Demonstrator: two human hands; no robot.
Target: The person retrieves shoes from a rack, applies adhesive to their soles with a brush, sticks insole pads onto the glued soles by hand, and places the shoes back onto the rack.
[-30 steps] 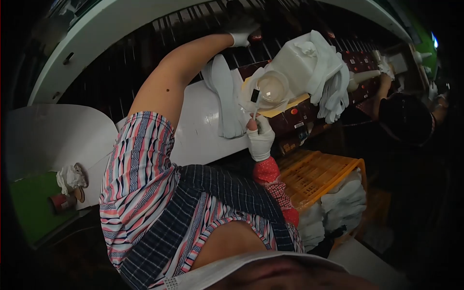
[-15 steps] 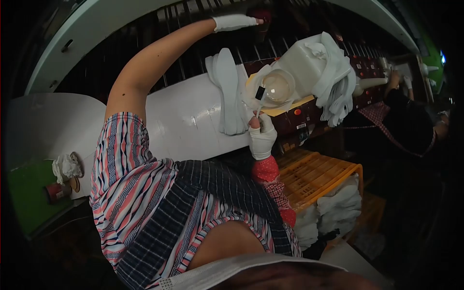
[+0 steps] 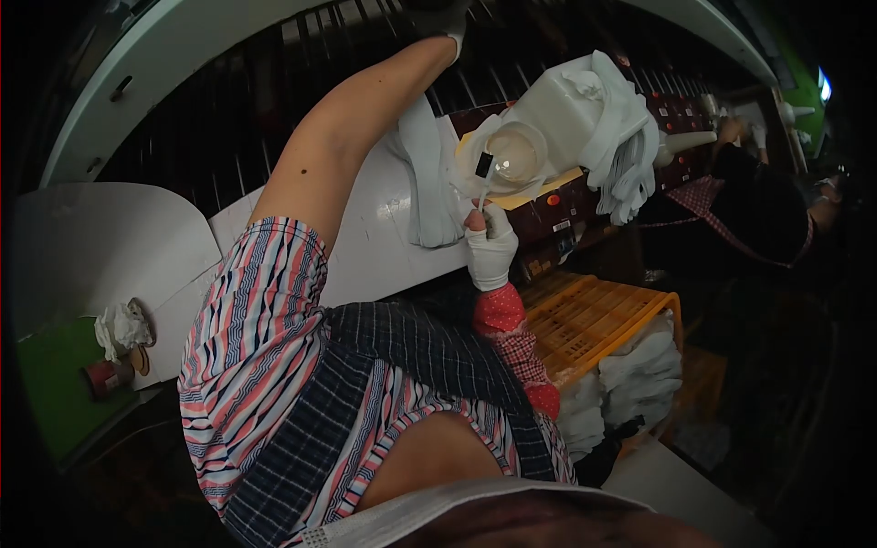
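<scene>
Pinching the brush (image 3: pixel 483 187), your nearer right hand (image 3: pixel 491 246) is pointing its long axis forward beside the bowl (image 3: pixel 517 155); your left hand (image 3: pixel 458 38) is showing too dimly to tell its grasp.

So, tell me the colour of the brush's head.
The brush head is black, on a whitish handle; the head camera is the only view.

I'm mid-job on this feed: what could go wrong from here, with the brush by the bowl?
The white-handled brush with a black head, in the right hand, might drip or smear onto the stacked pale sole-shaped pieces beside the round translucent bowl.

The left forearm crosses over that stack, so it could nudge it askew.

The left hand is mostly lost in shadow over dark slats; a snag there might go unseen.
</scene>
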